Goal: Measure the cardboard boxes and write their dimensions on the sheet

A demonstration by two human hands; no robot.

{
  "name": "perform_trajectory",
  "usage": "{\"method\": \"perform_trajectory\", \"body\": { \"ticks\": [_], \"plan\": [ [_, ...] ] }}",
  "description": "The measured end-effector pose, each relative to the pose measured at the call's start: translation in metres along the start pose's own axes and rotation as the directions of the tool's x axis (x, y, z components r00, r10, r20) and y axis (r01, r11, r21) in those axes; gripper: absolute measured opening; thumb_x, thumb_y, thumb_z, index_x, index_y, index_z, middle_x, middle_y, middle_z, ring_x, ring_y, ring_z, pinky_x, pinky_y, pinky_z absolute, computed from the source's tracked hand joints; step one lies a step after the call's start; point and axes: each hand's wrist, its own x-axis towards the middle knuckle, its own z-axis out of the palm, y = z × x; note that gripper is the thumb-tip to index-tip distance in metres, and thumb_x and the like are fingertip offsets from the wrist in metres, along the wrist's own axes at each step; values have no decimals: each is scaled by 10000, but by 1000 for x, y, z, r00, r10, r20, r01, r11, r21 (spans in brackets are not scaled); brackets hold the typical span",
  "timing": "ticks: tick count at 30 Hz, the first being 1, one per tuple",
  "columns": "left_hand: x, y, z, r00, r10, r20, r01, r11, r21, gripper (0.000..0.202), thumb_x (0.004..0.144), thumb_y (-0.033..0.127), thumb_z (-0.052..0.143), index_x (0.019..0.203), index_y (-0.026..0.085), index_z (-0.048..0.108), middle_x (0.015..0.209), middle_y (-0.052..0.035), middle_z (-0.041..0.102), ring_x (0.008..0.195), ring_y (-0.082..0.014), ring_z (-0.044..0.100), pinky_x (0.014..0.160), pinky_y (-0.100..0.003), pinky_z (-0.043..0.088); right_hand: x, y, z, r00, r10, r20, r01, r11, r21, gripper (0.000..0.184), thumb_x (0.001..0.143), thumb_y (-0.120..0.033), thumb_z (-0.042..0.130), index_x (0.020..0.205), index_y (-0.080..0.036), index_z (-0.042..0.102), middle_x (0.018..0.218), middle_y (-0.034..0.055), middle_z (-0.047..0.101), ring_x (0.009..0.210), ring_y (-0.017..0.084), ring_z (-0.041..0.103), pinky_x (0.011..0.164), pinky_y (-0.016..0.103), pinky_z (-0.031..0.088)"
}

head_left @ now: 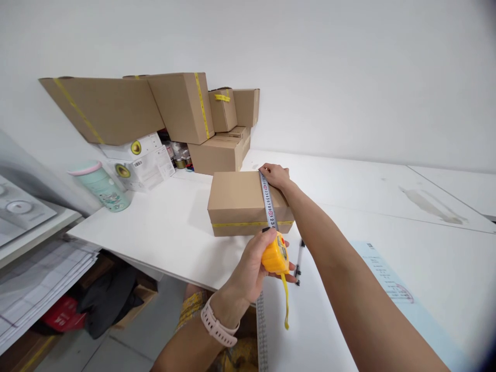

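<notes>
A brown cardboard box (236,192) with a yellow tape strip lies on the white table. Across its top runs the metal blade of a yellow tape measure (276,254). My left hand (251,263) is closed around the tape measure's case, in front of the box, and a yellow strap hangs from it. At the box's far edge, my right hand (276,175) pinches the blade's end against the cardboard. A pen (299,262) lies beside the case, on a spiral notebook (306,315) whose pages look white.
Several cardboard boxes (180,103) are stacked at the back left, above white boxes (145,168) with avocado pictures. A mint tumbler (103,188) stands near the table's left edge. A light-blue printed sheet (387,279) lies at right. A lower shelf (39,237) holds papers.
</notes>
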Motion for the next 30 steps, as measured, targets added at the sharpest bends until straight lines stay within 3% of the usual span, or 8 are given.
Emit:
{"method": "perform_trajectory", "body": {
  "ticks": [11,16,19,22,24,27,30],
  "plan": [
    [0,-3,2,1000,-6,-6,6,1000,29,488,752,599,741,936,167,608,939,-40,579,637,-158,639,568,-359,616,-3,-2,0,1000,-4,-21,4,1000,-2,396,979,-404,359,1050,-243,713,1140,103,744,1102,308,621,1044,560,330],
    [-10,-3,-3,999,49,12,-50,995,81,503,768,611,725,972,168,605,1052,-76,601,674,-179,664,542,-332,592,-9,-2,-8,999,26,-21,-22,986,163,565,1008,-533,204,1149,-248,672,1268,115,700,1188,337,594,1089,596,306],
    [-24,-1,-25,963,266,-51,-250,946,207,476,792,549,744,1076,193,605,1050,-68,621,742,-193,681,591,-315,595,-11,2,-15,999,54,-5,-51,961,271,618,998,-589,204,1250,-234,643,1382,124,639,1273,351,551,1125,587,297],
    [-34,7,-64,833,526,-168,-443,819,365,557,770,504,785,1202,224,572,1040,-49,634,803,-201,691,666,-323,614,-19,12,-24,997,72,0,-65,897,436,605,982,-608,297,1306,-222,631,1445,122,593,1317,323,528,1146,509,332],
    [-36,15,-94,786,577,-220,-456,783,424,588,765,516,781,1225,226,558,1027,-40,633,808,-210,700,679,-344,623,-35,23,-31,993,119,-27,-87,845,527,620,974,-623,326,1321,-209,630,1459,131,579,1320,312,529,1137,470,365],
    [-31,23,-130,805,538,-252,-393,800,453,546,786,516,756,1195,220,550,962,-17,626,784,-208,709,687,-360,626,-74,37,-40,970,244,-8,-194,788,584,727,947,-722,304,1345,-206,625,1410,156,602,1192,327,609,1054,487,453],
    [-22,25,-145,859,464,-217,-348,839,418,531,776,513,757,1156,209,544,925,-13,637,766,-215,717,673,-363,622,-120,41,-48,970,209,122,-241,783,573,795,903,-802,309,1421,-263,580,1497,143,508,1097,313,644,943,470,538]
  ]
}}
